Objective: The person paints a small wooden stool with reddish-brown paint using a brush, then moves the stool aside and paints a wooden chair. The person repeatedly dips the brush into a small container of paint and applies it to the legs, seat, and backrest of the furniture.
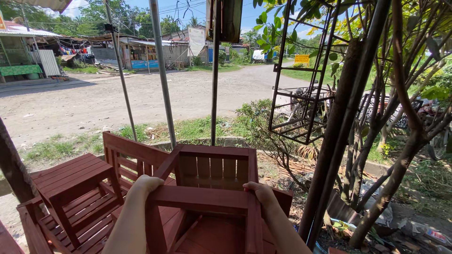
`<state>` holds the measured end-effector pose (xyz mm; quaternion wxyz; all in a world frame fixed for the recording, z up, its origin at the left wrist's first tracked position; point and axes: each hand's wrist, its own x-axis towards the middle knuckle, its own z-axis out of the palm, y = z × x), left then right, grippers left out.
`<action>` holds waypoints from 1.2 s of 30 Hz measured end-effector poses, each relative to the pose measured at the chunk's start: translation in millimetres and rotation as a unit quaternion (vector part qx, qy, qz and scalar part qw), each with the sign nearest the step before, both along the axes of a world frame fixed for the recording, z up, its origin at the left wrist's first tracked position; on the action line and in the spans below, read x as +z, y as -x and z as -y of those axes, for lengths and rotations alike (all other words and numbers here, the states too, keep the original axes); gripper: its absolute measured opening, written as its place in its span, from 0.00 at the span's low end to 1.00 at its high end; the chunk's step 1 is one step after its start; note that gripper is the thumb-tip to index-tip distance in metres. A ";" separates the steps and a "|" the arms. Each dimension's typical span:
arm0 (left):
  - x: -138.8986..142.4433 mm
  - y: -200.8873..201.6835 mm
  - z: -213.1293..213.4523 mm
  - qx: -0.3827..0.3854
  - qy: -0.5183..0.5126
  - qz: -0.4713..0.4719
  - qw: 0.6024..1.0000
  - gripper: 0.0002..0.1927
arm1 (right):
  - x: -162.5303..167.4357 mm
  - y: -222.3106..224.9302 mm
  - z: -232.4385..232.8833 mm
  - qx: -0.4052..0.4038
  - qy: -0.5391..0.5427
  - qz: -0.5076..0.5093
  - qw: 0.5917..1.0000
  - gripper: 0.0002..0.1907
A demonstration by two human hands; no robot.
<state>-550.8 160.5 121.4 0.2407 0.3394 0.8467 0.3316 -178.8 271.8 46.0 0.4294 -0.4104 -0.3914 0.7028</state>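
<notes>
— Which way did the red wooden chair (207, 197) point?

— It was tipped over, its frame running away from the person toward the road (94, 99), the slatted panel at the far end. It sat in front of the person, on top of other red furniture.

— What stood around it?

— The road lay beyond, then a tree (376, 141) and a black metal rack (306, 94) at right. Grey poles (162, 70) rose just behind the furniture. A second red slatted chair (127, 160) and a small red table (70, 176) stood at left, close beside it.

— How did it look?

— Painted brick-red, with square bars and flat slats.

— And the hands?

— The left hand (143, 186) was clenched over the left end of the near bar; the right hand (261, 193) held the right corner the same way.
</notes>
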 end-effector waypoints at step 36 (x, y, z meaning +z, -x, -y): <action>61.9 -470.5 23.5 -0.063 -0.244 0.314 0.916 0.16 | 113.3 -524.6 130.7 -0.188 -0.294 0.156 0.924 0.13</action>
